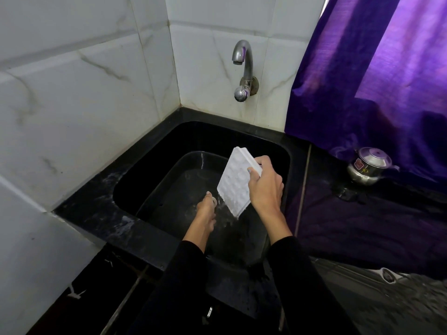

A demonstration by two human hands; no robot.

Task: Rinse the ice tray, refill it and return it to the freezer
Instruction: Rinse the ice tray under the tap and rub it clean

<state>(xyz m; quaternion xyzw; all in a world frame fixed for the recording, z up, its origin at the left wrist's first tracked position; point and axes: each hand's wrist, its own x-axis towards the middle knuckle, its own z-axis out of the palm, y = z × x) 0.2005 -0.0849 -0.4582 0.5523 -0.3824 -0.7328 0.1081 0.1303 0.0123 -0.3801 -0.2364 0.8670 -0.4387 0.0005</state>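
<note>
A white ice tray [233, 183] is held tilted steeply over the black sink [135, 175], its cells facing left and its lower end down. My right hand [264, 187] grips the tray's right edge, thumb across the front. Water runs off the tray's lower corner into the sink. My left hand [206, 210] is low in the sink just left of the tray's lower end, thumb up, touching something small and pale; its fingers are hidden. The steel tap [243, 68] sticks out of the tiled wall above the sink, and no stream falls from its spout.
A black counter [362, 213] surrounds the sink and looks wet on the left. A small steel pot with a lid [368, 169] stands on the counter to the right. A purple curtain [375, 81] hangs behind it. White tiled walls close the corner.
</note>
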